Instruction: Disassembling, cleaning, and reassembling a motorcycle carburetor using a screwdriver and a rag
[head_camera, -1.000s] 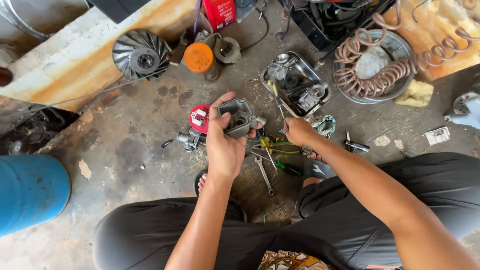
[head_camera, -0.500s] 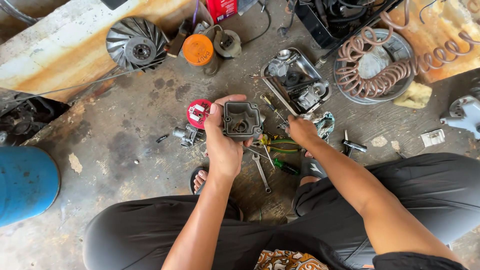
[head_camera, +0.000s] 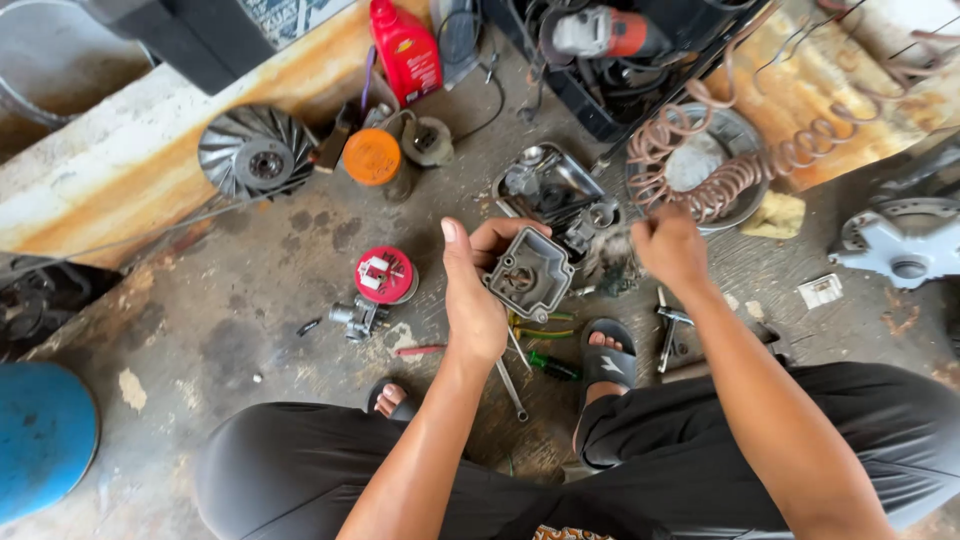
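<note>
Carburetor float bowl (head_camera: 528, 273) is sitting upright in the left hand (head_camera: 474, 300), fingers pinching its edges; right hand (head_camera: 668, 248) is hovering beside it, fisted.

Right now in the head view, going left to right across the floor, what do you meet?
Blue drum → finned fan wheel → orange-lidded can → left hand → grey metal cover held in it → right hand → coiled copper hose → grey cast part.

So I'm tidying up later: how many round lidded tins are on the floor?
2. An orange-topped tin stands near the rusty step beside the red bottle; a red-topped tin sits just beyond the left hand. Clutter may hide others.
</note>
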